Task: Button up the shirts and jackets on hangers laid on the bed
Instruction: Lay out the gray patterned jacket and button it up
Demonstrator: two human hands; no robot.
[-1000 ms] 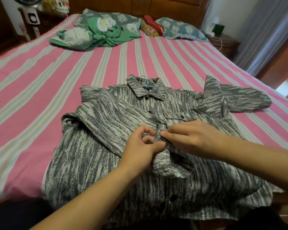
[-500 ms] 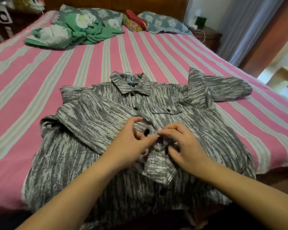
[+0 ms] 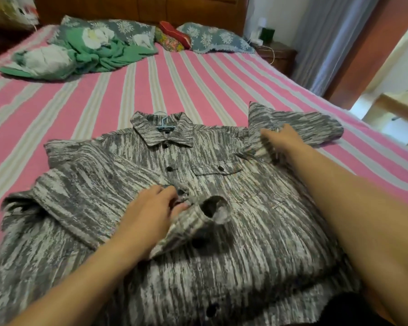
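While flat on the striped bed (image 3: 174,74), grey streaked shirt (image 3: 257,231) on blue hanger (image 3: 161,122). Left hand (image 3: 151,212) fingers curled, pinching placket mid-chest. Right hand (image 3: 280,142) on far sleeve; finger state blurred, cannot tell.

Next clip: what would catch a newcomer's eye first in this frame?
A grey streaked shirt on a blue hanger lies spread across the near part of the pink striped bed. The left hand rests on its front at a folded-over cuff, while the right hand reaches onto the sleeve at the far right. A crumpled green cloth lies by the pillows at the head of the bed.
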